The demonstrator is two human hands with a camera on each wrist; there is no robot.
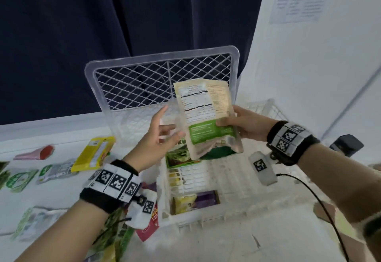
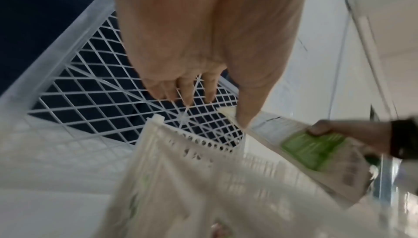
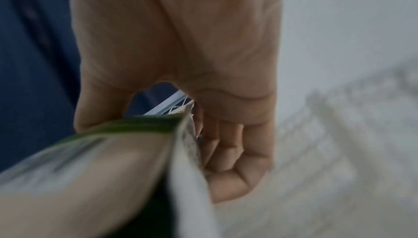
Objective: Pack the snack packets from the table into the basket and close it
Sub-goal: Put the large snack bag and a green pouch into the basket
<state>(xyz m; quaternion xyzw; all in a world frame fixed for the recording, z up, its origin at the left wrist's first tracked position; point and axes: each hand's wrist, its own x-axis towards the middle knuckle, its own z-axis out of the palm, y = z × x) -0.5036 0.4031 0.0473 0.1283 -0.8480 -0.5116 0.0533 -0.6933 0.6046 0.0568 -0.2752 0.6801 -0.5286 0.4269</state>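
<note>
Arms: my forearms are bare, no sleeves.
Left wristband (image 1: 109, 187): black, white panels with square black-and-white markers.
Right wristband (image 1: 292, 140): same pattern.
Cable (image 1: 321, 206): black, at my right wrist.

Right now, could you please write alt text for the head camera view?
The right hand holds a beige-and-green snack packet above an open white basket, while the open left hand hovers beside it. More packets lie on the table.
</note>
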